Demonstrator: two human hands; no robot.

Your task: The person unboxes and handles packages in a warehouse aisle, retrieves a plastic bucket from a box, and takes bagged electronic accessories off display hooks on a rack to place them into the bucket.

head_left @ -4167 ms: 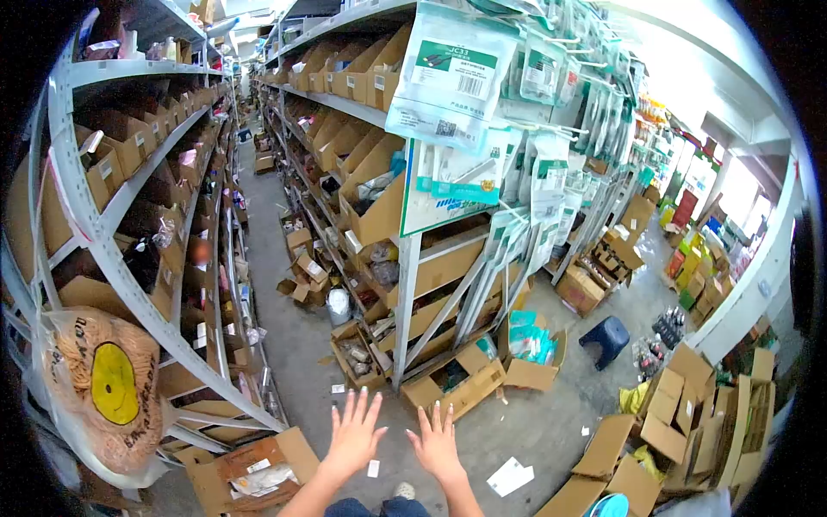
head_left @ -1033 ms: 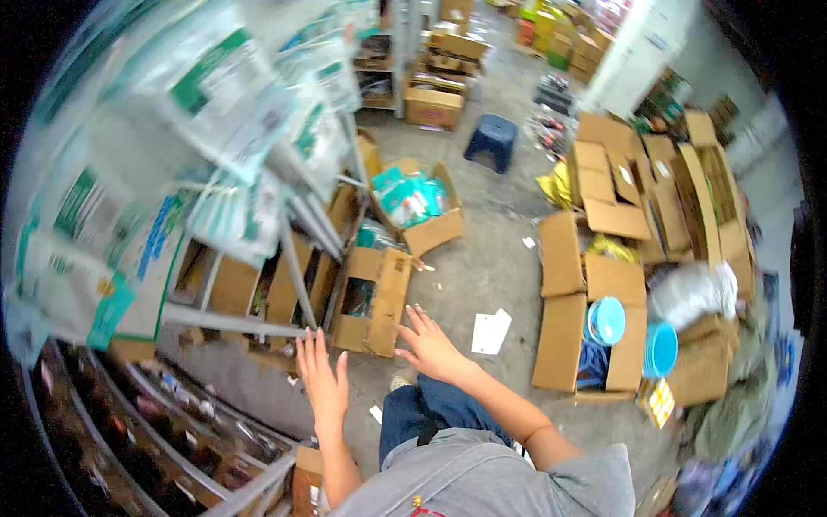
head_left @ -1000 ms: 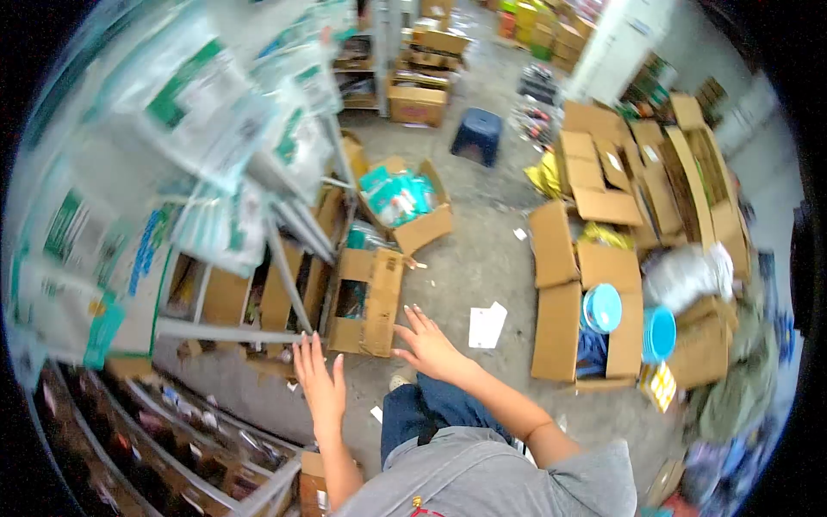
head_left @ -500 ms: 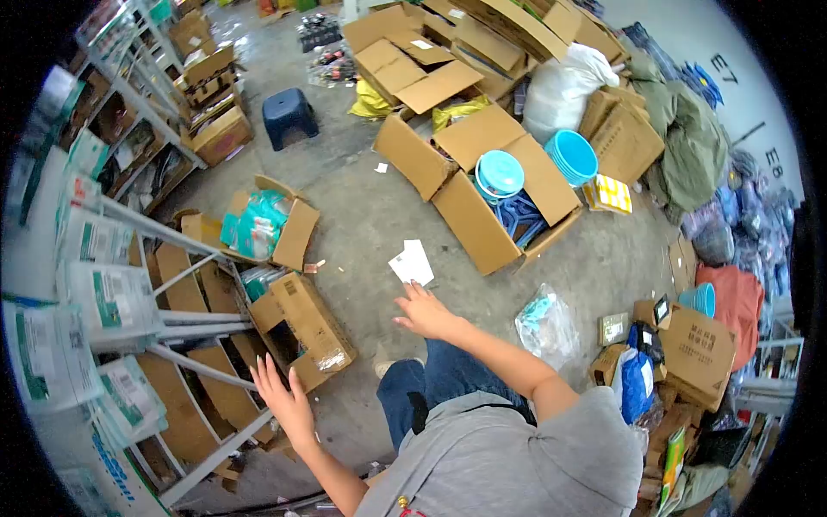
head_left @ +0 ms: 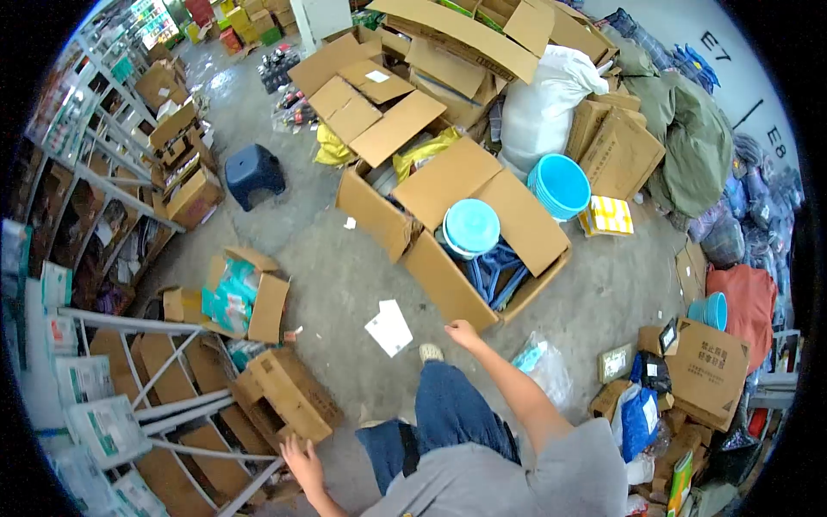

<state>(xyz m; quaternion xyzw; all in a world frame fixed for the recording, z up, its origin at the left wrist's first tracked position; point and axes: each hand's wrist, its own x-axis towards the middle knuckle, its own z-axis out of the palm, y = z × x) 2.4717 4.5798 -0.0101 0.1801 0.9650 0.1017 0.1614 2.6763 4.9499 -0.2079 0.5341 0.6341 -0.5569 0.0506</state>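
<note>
My left hand is low in the view with its fingers apart and nothing in it. It is just below a brown cardboard box beside the shelf; I cannot tell whether they touch. My right hand is loosely curled, with nothing visible in it. From above, it appears by the lower corner of a large open carton. That carton holds blue hangers and a bucket with a light-blue lid. White sheets of paper lie on the floor left of my right hand.
Metal shelving with packets runs along the left. A small box of teal packets and a dark blue stool stand on the floor. Blue buckets, a white sack, a clear plastic bag and stacked cartons are to the right.
The view has shifted forward, and the large carton appears closer. My right hand has gone from spread fingers to a loose curl. My left hand has dropped lower, and a shoe has come forward.
</note>
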